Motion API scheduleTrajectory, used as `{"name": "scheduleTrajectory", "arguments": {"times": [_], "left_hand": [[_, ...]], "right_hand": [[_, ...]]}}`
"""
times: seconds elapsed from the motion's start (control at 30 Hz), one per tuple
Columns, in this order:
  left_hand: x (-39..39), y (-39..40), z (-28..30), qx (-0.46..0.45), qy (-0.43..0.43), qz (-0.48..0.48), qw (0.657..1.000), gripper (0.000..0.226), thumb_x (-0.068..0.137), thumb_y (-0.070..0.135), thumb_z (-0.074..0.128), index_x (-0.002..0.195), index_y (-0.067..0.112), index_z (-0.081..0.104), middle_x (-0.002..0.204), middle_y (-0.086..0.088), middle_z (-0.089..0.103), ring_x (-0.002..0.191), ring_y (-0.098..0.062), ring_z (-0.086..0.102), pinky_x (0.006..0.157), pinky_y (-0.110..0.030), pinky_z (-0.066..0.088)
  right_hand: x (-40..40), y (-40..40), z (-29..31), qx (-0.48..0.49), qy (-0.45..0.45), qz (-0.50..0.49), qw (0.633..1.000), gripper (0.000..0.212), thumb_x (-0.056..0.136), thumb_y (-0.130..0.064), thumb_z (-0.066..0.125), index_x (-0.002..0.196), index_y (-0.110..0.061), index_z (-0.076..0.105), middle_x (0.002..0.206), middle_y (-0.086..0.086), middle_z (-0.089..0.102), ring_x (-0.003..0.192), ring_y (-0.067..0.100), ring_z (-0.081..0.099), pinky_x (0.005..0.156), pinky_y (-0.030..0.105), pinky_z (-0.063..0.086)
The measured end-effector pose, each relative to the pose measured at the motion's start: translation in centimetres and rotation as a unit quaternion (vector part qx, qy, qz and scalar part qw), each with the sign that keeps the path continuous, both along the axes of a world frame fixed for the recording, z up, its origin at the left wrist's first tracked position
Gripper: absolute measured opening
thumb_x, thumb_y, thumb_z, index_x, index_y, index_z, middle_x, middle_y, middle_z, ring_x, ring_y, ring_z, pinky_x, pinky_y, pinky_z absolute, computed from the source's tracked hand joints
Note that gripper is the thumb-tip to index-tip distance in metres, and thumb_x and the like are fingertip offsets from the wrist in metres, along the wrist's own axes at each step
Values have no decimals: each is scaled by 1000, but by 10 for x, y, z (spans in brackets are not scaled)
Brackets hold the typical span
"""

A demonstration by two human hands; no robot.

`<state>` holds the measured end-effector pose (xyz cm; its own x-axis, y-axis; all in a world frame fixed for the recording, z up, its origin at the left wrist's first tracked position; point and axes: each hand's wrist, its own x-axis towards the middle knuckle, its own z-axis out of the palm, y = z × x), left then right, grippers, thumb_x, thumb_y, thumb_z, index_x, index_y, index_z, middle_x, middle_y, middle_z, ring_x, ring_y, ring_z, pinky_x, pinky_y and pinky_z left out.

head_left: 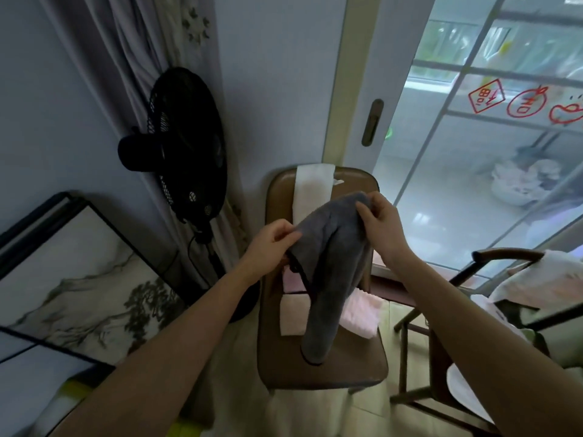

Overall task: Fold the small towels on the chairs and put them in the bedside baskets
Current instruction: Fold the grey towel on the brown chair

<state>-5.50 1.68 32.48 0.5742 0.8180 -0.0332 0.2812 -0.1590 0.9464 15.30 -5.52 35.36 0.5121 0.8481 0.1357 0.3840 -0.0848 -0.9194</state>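
Observation:
A grey towel [328,272] hangs in the air above the brown chair [325,370]. My left hand [273,244] pinches its left top edge and my right hand [380,220] pinches its right top corner, so the cloth droops in two lobes toward the seat. On the seat lie a pink towel [362,316] and a pale folded towel [291,316], both partly hidden by the grey one. A white towel [314,190] is draped over the chair's backrest.
A black standing fan [186,146] is left of the chair, by a curtain. A framed ink painting [79,285] leans at the lower left. A second wooden chair [467,313] with pale cloths stands at the right. A glass sliding door [473,146] is behind.

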Motion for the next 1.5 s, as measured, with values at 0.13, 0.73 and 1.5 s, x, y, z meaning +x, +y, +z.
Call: {"name": "scheduleTrajectory", "arguments": {"times": [0.13, 0.73, 1.5], "left_hand": [[21, 5, 20, -38, -64, 100, 992, 19, 95, 29, 60, 93, 12, 66, 88, -1, 68, 87, -12, 65, 70, -18, 49], [39, 7, 48, -182, -206, 183, 944, 19, 92, 25, 64, 103, 9, 64, 97, -5, 68, 91, -17, 68, 69, -20, 55], [18, -12, 46, -82, -97, 119, 985, 19, 97, 30, 55, 86, 26, 70, 84, 2, 70, 82, -13, 65, 68, -22, 52]], "right_hand": [[-4, -13, 2, 15, -54, 17, 998, 30, 91, -29, 66, 115, -21, 49, 105, -13, 55, 94, 0, 55, 79, 9, 44], [-39, 7, -6, 53, 37, 121, 991, 6, 95, -10, 58, 95, -11, 63, 83, 6, 66, 76, 17, 62, 71, 29, 53], [0, -5, 14, 8, 199, 116, 973, 10, 91, -11, 66, 82, -8, 68, 70, 2, 67, 63, 10, 60, 58, 20, 50]]}}
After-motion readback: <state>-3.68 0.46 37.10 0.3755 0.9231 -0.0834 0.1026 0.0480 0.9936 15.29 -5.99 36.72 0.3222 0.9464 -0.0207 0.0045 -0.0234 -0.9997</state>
